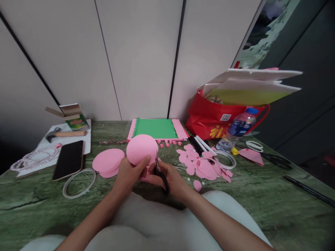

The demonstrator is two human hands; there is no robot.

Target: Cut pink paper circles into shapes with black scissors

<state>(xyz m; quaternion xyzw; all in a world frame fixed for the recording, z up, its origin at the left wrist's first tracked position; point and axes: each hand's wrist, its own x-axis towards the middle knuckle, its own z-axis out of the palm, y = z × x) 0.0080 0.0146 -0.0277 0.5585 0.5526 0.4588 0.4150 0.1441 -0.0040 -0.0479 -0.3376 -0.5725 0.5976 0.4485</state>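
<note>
a lap in pale cloth [146, 223] lies nearest, at the near edge of the worktop [261, 202]. above that edge, the left hand [134, 170] has its grip closed on a pink disc [142, 149], thumb on the face. the right hand [169, 177] curls its grip around dark-handled scissors [163, 179], blades up at the disc's right rim; their exact opening is unclear. a stack of pink discs [108, 162] lies left of the hands, near a phone [68, 159] towards the left corner. pink cut-outs [190, 161] spread to the right. a green sheet [155, 128] lies by the far edge, a red bag [202, 115] towards the far right corner, a bottle [239, 128] leaning before it.
</note>
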